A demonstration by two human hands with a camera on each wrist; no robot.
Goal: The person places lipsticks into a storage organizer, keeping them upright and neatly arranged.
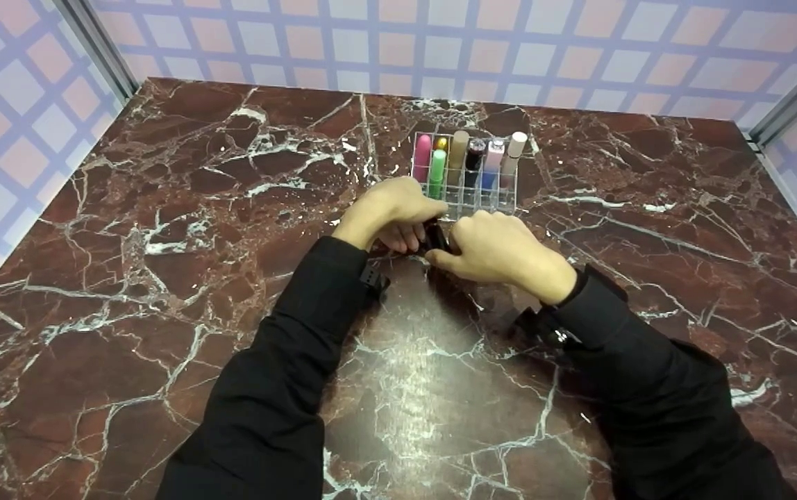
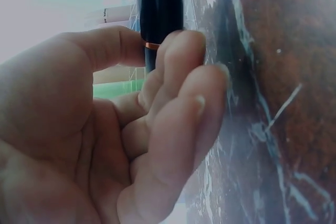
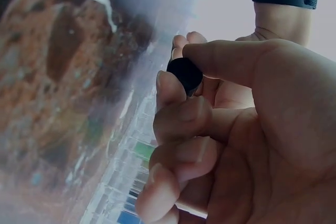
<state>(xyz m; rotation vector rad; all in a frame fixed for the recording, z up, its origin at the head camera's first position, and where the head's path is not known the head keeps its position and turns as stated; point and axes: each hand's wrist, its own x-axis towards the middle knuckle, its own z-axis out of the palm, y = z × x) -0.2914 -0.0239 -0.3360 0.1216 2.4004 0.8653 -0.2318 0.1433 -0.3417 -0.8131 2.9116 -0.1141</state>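
Observation:
A slim black lipstick tube (image 1: pixel 434 236) with a thin orange band is held between both hands over the table, just in front of a clear rack. My left hand (image 1: pixel 395 210) pinches one end near the band, thumb on one side and fingertips on the other. At the opposite end my right hand (image 1: pixel 499 248) grips the tube between thumb and forefinger. The tube's round black end (image 3: pixel 185 73) shows in the right wrist view, and its smooth side (image 2: pixel 161 9) in the left wrist view. Fingers cover much of the tube in the head view.
The clear compartment rack (image 1: pixel 466 203) stands just beyond the hands. In its back rows are a pink tube (image 1: pixel 423 156), a green tube (image 1: pixel 437 173), an olive tube (image 1: pixel 459 156), a white-capped tube (image 1: pixel 516 149) and others. A patterned wall (image 1: pixel 398 48) borders the marbled table (image 1: pixel 162 389).

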